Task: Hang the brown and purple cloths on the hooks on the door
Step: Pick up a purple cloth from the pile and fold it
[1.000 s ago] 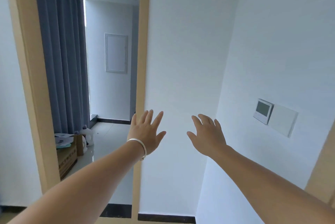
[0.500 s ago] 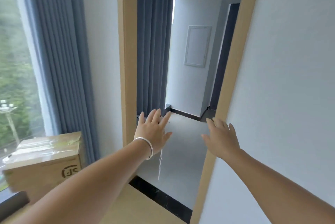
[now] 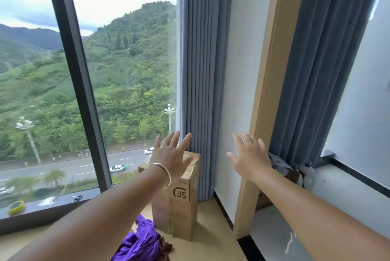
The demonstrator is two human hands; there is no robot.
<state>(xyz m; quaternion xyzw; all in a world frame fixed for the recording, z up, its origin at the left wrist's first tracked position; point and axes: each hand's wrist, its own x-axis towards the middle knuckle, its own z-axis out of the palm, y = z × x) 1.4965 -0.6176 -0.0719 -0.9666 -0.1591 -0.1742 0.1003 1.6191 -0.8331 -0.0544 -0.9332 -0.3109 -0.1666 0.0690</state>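
A crumpled purple cloth [image 3: 140, 243] lies on the wooden floor at the bottom middle, below my left forearm. A bit of brown cloth [image 3: 165, 247] shows at its right edge. My left hand [image 3: 171, 156], with a silver bangle on the wrist, is held out in the air with fingers spread, empty. My right hand [image 3: 249, 155] is also stretched forward, fingers straight, holding nothing. Both hands hover well above the cloths. No door hooks are in view.
A tall cardboard box [image 3: 182, 197] stands on the floor by the grey curtain [image 3: 200, 70]. A large window [image 3: 118, 70] fills the left, with a yellow tape roll [image 3: 16, 207] on its sill. A wooden door frame [image 3: 259, 125] stands at the right, another box [image 3: 280, 176] behind it.
The view has swung left, from the doorway and white wall to the window and curtain. The cloths on the floor came into view. Both hands stay outstretched and empty.
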